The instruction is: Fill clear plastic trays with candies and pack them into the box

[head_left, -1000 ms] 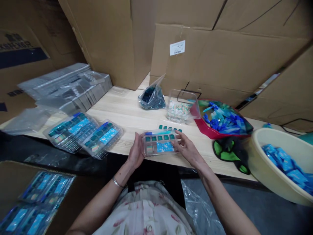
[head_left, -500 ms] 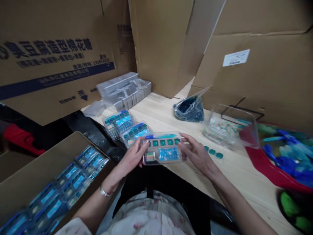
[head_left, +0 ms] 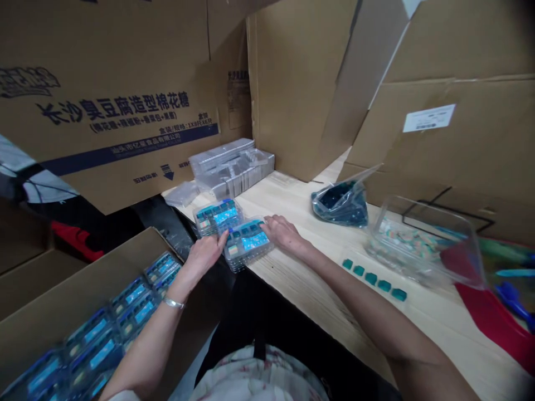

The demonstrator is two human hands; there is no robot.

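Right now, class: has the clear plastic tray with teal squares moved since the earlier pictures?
Yes: the clear plastic tray has shifted left, away from the plastic bag of dark pieces, and now lies on the table.

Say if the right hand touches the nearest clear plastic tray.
Touching. The head view shows the right hand with fingertips on the end of the clear plastic tray.

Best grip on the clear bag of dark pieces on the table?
Pinch the loose film corner of the clear plastic bag, coming from above. The corner stands up free at the bag's upper right, while the dark pieces slump low inside, so the film can be gripped clear of them.
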